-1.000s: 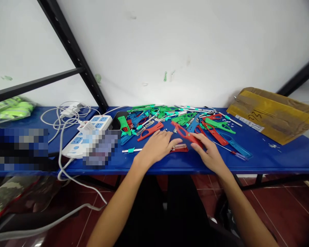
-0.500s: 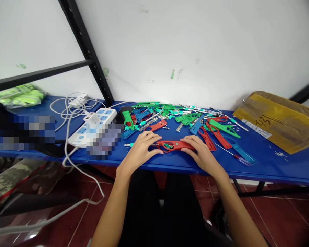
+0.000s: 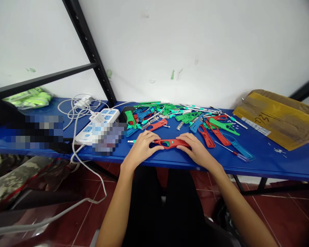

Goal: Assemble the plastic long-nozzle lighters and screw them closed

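A red long-nosed lighter (image 3: 171, 143) lies crosswise near the table's front edge, its metal nozzle pointing left. My left hand (image 3: 145, 147) grips its nozzle end, covering part of the nozzle, with the tip showing beyond the fingers. My right hand (image 3: 194, 145) pinches the handle end between thumb and fingers. Close behind, a red half-shell (image 3: 158, 125) rests on the table. To the right lie more red half-shells (image 3: 207, 136), a blue half-shell (image 3: 238, 147) and a thin rod with a red and clear end (image 3: 240, 156).
A pile of green, blue and red shells with metal nozzles (image 3: 170, 109) spreads along the wall. Left stand a white power strip (image 3: 99, 125) and a blurred-out phone-like item (image 3: 110, 137). A taped cardboard box (image 3: 278, 118) sits right. A person's camouflage-clad leg (image 3: 20, 178) shows lower left.
My right hand has brought the red shell down onto the parts on the table, over the nozzle. Both hands now hold the joined lighter. The view has shifted slightly.
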A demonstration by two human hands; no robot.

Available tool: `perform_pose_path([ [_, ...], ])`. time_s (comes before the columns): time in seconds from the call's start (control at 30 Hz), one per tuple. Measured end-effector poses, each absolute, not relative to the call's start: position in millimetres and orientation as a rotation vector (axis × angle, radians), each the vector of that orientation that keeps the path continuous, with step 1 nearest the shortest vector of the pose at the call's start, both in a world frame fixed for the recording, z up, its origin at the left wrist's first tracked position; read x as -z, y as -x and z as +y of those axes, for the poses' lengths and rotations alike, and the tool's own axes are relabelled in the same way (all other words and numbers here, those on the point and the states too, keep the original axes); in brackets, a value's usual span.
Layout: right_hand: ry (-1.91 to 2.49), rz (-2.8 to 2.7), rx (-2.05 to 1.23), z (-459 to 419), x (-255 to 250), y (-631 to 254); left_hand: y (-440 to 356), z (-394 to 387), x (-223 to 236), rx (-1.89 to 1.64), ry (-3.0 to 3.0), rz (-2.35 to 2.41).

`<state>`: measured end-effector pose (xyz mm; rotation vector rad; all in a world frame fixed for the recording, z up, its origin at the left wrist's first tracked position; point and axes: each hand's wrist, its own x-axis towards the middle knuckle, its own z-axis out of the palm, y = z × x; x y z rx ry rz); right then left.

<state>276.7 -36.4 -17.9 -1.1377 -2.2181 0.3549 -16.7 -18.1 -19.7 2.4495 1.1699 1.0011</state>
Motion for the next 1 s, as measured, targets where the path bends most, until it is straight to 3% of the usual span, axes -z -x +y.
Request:
perform_pose_path([
  [0.37,1.149,-2.22,-0.434,-37.2,19.3,-277.6,14.4,-18.3,22.9,-0.896,-2.546,1.239],
  [1.0,1.071,-2.353,-0.177,-32.3,20.4,-277.7,13.2,-14.1,13.9,-0.679,-2.623,1.204],
])
